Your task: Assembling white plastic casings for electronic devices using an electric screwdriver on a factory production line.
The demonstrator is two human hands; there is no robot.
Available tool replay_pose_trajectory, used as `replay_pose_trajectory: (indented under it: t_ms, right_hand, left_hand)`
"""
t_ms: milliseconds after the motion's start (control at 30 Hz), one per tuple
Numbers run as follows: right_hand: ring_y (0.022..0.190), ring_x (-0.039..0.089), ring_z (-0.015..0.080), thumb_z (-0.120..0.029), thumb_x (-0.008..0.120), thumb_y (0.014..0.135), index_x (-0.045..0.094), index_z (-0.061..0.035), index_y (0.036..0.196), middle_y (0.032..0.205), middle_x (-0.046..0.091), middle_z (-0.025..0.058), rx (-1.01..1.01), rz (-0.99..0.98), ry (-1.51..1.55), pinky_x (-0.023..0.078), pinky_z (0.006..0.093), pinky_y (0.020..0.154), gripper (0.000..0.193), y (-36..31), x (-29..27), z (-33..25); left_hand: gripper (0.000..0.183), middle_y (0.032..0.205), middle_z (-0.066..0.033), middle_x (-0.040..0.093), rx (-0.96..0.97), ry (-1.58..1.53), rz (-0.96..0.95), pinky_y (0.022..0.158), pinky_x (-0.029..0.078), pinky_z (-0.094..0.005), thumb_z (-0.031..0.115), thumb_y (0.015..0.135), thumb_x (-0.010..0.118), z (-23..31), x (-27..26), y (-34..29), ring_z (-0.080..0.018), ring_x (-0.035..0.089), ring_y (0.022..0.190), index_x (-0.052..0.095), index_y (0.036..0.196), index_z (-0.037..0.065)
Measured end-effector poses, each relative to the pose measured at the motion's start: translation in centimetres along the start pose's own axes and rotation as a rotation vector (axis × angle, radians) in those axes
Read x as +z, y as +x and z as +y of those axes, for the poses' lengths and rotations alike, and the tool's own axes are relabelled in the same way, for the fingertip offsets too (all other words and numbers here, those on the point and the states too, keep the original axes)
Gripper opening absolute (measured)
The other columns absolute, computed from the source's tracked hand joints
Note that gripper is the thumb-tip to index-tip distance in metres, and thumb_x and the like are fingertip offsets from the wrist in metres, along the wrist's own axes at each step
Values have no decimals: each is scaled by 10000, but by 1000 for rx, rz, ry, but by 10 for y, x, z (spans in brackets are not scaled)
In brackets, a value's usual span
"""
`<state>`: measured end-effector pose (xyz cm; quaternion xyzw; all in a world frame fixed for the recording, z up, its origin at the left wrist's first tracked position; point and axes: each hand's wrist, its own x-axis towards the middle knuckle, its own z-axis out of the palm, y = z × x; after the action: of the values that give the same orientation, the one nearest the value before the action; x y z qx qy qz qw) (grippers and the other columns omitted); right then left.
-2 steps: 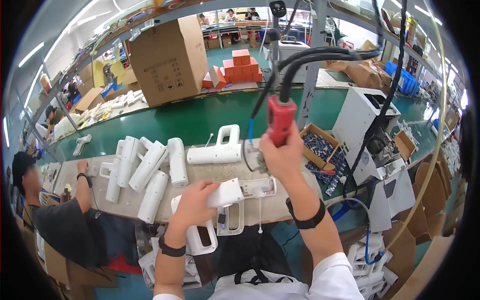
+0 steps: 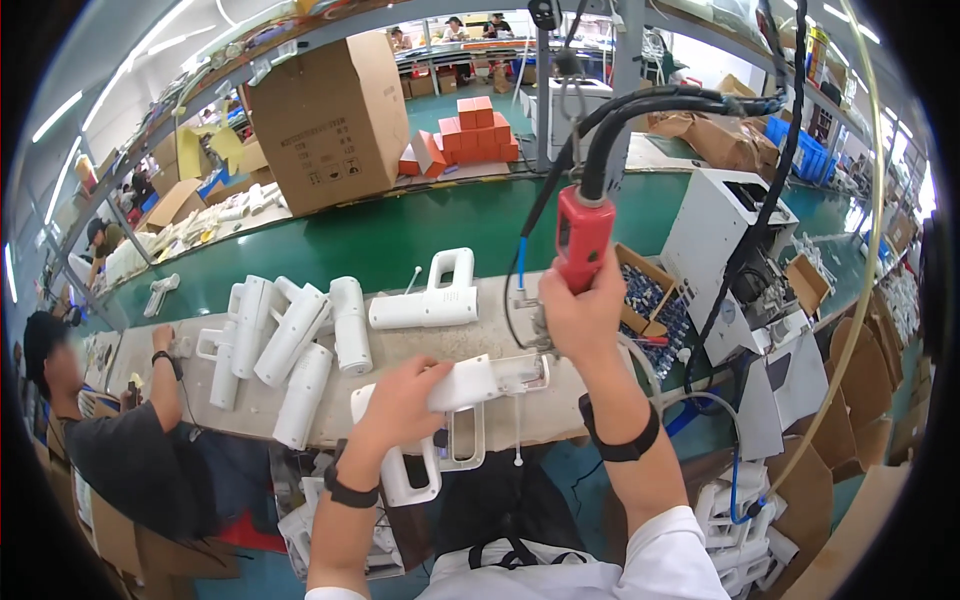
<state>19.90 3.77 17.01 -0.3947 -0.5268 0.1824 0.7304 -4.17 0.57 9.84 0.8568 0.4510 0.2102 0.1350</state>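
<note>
My right hand is wrapped round a red power screwdriver hanging from thick black hoses. Its metal lower end points down just beyond the right end of a white plastic device housing. My left hand grips a white cover piece lying along that housing, whose handle loop hangs toward me. Inner parts show at the right end, and a thin white rod dangles below it. Another white handled housing lies under my left forearm.
Several white housings lie on the worktable to the left, one handled housing behind my hands. A carton of small blue-and-silver parts and a white machine stand right. A co-worker sits at the left.
My left hand has moved right with the white cover, which now hides more of the inner parts. My right hand and the red screwdriver have shifted right.
</note>
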Motion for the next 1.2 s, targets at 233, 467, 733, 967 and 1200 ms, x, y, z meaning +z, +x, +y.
replay_pose_trajectory:
  t_ms: [233, 467, 733, 967, 1200]
  right_hand:
    - [692, 515, 41, -33, 655, 817, 603, 4, 1024, 819, 602, 3, 81, 41, -52, 435, 221, 623, 217, 1, -39, -23]
    - [558, 494, 34, -90, 689, 771, 608, -9, 903, 638, 587, 7, 14, 60, -57, 436, 226, 541, 175, 0, -50, -23]
    - [579, 513, 41, -74, 696, 748, 620, -6, 959, 653, 591, 10, 32, 38, -7, 455, 227, 561, 234, -3, -54, -17]
    - [659, 513, 30, -32, 663, 795, 603, 1, 939, 729, 605, -16, 21, -18, -6, 448, 220, 608, 160, -3, -57, -18]
    - [570, 550, 65, -64, 698, 728, 622, -3, 957, 661, 610, 44, -40, 24, -34, 468, 239, 557, 250, -1, -53, -9]
  left_hand:
    - [569, 1105, -144, 574, 79, 48, -151, 854, 490, -417, 107, 607, 704, 12, 46, 58, -339, 575, 1013, 599, 1165, 68]
    - [598, 1134, -138, 569, -19, 51, -313, 905, 480, -405, 152, 644, 733, 18, 57, 79, -339, 564, 1059, 585, 1220, 90]
    - [615, 1145, -137, 564, -3, 51, -343, 917, 475, -399, 156, 632, 745, 3, 76, 82, -331, 560, 1075, 590, 1224, 91]
    - [633, 1134, -134, 564, 65, 8, -323, 910, 479, -384, 138, 619, 741, 1, 76, 85, -328, 558, 1075, 589, 1232, 109]
    - [631, 1170, -114, 563, 15, 200, -385, 1001, 381, -471, 219, 625, 766, 3, 81, 86, -331, 502, 1160, 602, 1229, 135]
